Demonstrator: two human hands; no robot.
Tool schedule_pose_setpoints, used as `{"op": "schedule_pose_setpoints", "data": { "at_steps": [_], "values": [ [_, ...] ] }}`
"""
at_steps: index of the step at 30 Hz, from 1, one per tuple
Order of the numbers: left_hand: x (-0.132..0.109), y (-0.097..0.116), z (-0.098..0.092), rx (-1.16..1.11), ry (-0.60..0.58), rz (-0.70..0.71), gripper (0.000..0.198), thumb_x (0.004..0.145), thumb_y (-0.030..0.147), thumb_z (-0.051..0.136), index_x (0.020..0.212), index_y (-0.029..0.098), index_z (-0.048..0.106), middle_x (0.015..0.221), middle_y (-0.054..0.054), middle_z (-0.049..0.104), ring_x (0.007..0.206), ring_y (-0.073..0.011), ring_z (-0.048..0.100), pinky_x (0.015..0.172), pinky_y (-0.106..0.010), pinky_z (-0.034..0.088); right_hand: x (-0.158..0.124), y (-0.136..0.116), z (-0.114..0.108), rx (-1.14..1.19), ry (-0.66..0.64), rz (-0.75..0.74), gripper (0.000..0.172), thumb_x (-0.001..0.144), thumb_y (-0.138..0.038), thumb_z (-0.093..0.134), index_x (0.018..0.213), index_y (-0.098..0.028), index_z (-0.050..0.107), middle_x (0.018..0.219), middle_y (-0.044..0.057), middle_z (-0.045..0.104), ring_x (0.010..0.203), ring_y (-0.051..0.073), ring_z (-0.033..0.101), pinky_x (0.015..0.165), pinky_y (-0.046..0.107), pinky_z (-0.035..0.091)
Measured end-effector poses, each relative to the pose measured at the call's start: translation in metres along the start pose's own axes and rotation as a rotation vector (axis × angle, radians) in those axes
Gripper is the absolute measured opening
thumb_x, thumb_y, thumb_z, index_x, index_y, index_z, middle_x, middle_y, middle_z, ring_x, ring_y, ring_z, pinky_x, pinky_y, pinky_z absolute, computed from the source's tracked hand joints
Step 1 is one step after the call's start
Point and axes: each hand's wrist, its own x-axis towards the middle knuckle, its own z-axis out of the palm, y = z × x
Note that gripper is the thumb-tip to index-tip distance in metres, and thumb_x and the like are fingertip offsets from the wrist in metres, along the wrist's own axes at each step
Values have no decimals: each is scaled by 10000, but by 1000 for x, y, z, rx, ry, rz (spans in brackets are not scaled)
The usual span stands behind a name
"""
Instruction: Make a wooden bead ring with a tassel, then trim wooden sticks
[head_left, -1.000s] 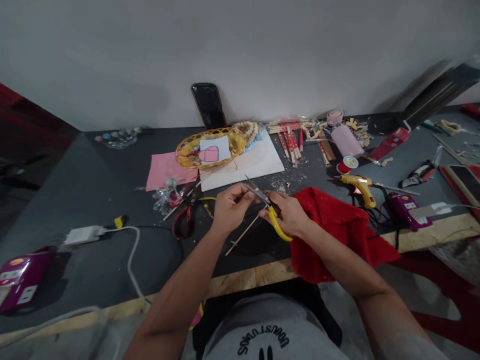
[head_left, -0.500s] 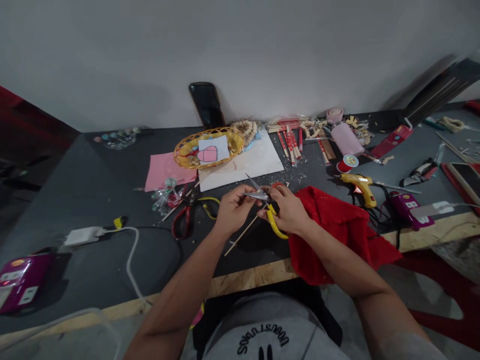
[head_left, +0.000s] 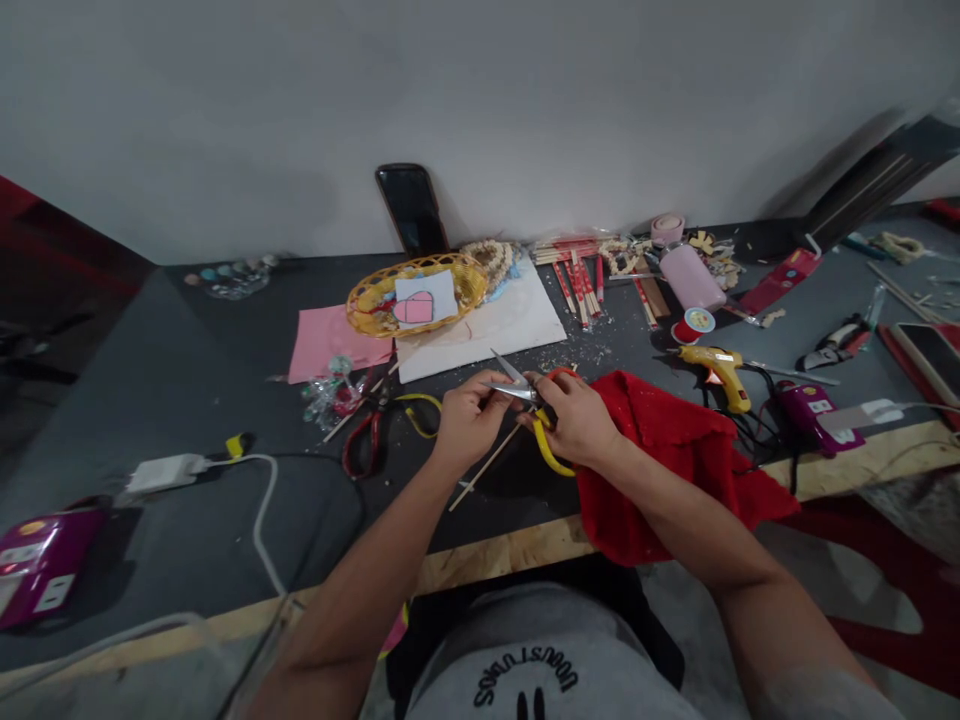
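Observation:
Over the front part of the dark table, my right hand [head_left: 574,415] is closed round the yellow and orange handles of a pair of scissors [head_left: 517,390]. Their blades stand apart and point up and to the left. My left hand [head_left: 472,420] is pinched at the lower blade; whatever lies between its fingertips is too small to make out. Below the hands a thin wooden stick [head_left: 484,470] slants down to the left, its upper end hidden by the fingers. A red cloth [head_left: 660,460] lies under my right forearm and hangs over the table edge.
Behind my hands are a yellow basket [head_left: 360,320], a white board [head_left: 517,325] and pink paper [head_left: 315,345]. Pliers with red and yellow handles [head_left: 367,440] lie left. A glue gun [head_left: 716,365] and thread spool [head_left: 692,325] are right. A white cable [head_left: 262,520] crosses the left side.
The scissors and both hands stay almost in place, with only slight finger shifts. Nothing on the table has visibly moved.

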Motion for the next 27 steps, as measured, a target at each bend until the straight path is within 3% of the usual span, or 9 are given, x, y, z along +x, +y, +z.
{"op": "schedule_pose_setpoints", "data": {
  "at_steps": [6, 15, 22, 27],
  "values": [
    [1, 3, -1, -35, -8, -20, 115, 812, 261, 591, 752, 180, 647, 648, -15, 699, 611, -151, 652, 598, -236, 496, 1, 2, -1, 39, -20, 4, 595, 901, -542, 543, 1364, -168, 531, 1063, 144, 604, 988, 275, 588, 889, 394, 510],
    [3, 6, -13, 19, -163, -7, 140, 761, 180, 579, 634, 180, 637, 631, -8, 688, 635, -137, 606, 605, -225, 452, 3, 8, 3, 71, 6, -87, 645, 846, -580, 606, 1360, -196, 534, 1027, 119, 562, 999, 268, 539, 925, 418, 493],
    [3, -1, -7, -26, -105, -47, 101, 787, 238, 593, 750, 172, 661, 582, 1, 672, 532, -126, 588, 536, -217, 438, 1, 3, 3, 29, -26, -40, 598, 889, -482, 575, 1380, -147, 509, 1036, 143, 592, 954, 259, 585, 890, 387, 503],
    [1, -4, -1, -6, -13, -3, 133, 813, 267, 590, 748, 172, 656, 619, -8, 678, 588, -140, 634, 586, -227, 490, 2, 3, 0, 81, -49, -28, 607, 898, -525, 560, 1366, -141, 512, 1061, 145, 622, 965, 254, 609, 877, 370, 510]
  ]
}}
